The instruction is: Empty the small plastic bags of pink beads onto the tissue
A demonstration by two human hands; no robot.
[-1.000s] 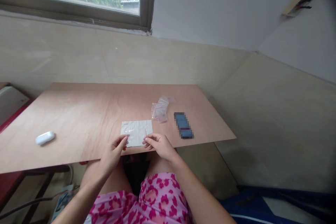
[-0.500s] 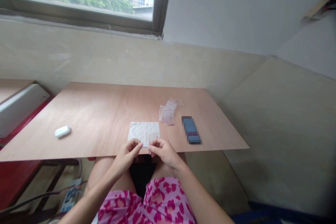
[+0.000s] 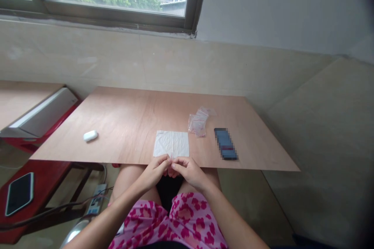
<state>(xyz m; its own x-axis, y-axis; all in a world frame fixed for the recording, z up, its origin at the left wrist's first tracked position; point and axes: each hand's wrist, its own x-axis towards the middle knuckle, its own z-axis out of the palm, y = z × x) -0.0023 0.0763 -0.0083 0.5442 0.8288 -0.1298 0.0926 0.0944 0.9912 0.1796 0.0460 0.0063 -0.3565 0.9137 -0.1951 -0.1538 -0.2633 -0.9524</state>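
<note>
a white sheet (image 3: 171, 140) lies flat on the bench (image 3: 125, 124), close to the near edge, creased down its middle. its place straight in front of the person suggests a pale ground for small work. at its near side, the left hand (image 3: 170, 160) and right hand (image 3: 172, 161) come together, thumbs and forefingers drawn in narrow and the fingertips almost meeting. the right hand seems to pinch a small clear bag (image 3: 172, 157), of which little more than a thin reddish line shows, just by the sheet's near edge. whether the left hand grips it too, i cannot tell; its fingers hide the spot. a fingertip pinch seems fitting for something so thin and limp, and holding it low and close probably keeps it steady and easy to see.

just past the sheet's far right corner lies a loose pile of clear bags (image 3: 199, 122), overlapping, perhaps left there so that they stay within reach without covering the sheet. farther right of the sheet is a dark phone (image 3: 226, 144), blurred out on its face. well to the left of the sheet sits a small white case (image 3: 90, 136), seemingly kept out of the way.
</note>
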